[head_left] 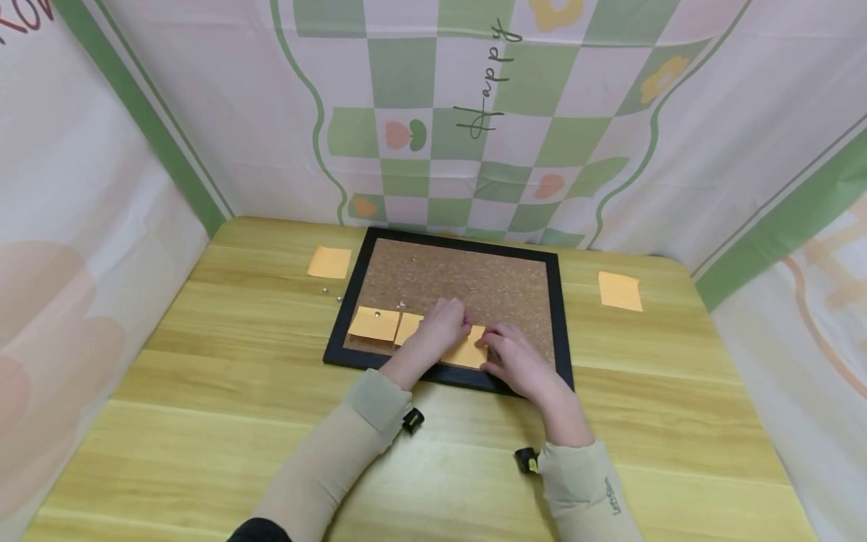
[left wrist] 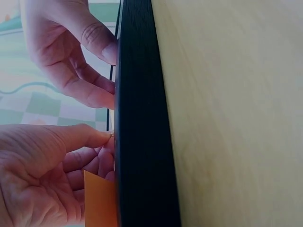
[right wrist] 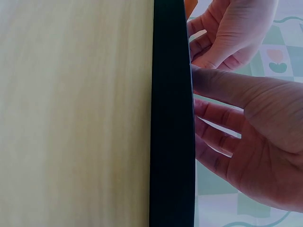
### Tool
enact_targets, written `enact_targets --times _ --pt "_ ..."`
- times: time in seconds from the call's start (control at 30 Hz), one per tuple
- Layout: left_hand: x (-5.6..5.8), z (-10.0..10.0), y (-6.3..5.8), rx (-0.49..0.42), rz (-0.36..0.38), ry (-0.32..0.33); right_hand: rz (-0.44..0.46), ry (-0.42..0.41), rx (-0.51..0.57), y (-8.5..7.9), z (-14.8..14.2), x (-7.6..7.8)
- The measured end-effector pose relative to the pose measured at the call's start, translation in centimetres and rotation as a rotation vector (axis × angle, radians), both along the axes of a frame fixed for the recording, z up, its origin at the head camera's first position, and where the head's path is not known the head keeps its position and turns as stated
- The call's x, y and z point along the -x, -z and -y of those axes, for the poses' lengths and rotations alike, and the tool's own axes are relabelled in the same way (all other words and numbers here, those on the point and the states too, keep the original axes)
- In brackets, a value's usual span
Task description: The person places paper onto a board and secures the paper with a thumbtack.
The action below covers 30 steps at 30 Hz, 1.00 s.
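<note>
A corkboard in a black frame lies on the table. My left hand is over its lower part. In the left wrist view, the thumb and fingertips of that left hand pinch a small metal thumbtack, mostly hidden by them. An orange sticky note lies beneath, between my hands. My right hand rests its loosely bent fingertips at the note's right edge. Further left are a partly covered sticky note and another sticky note with a tack at its top.
Some loose tacks sit on the cork above the notes. More small tacks are on the table left of the frame. Single sticky notes lie at the far left and right. A printed curtain hangs behind.
</note>
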<state>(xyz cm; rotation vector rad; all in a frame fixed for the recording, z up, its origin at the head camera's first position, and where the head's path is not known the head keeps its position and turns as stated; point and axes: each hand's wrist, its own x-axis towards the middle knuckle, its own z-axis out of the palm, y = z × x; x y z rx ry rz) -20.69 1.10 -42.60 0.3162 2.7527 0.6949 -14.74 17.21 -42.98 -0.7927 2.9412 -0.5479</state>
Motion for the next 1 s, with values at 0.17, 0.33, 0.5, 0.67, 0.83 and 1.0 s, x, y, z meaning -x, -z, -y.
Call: enact_targets --times 0.17,0.33,0.5,0.67,0.83,1.0 --pt "0.01 0.06 0.05 0.003 -0.023 0.002 0.002 0.001 0.0 -0.01 0.05 0.02" --pt "-0.03 0.16 0.1 -0.011 -0.031 -0.001 0.007 0.003 0.0 -0.03 0.06 0.02" --pt "-0.14 0.19 0.09 -0.013 -0.052 0.005 0.002 -0.003 0.001 -0.05 0.03 0.01" --pt "-0.28 0.15 0.05 0.018 -0.084 0.029 0.003 -0.003 0.0 -0.04 0.02 0.07" --pt "-0.31 0.16 0.15 0.067 -0.104 0.056 -0.007 -0.011 -0.003 -0.02 -0.02 0.1" --pt "-0.47 0.43 0.5 0.096 -0.169 0.108 -0.012 -0.019 0.001 0.08 -0.05 0.09"
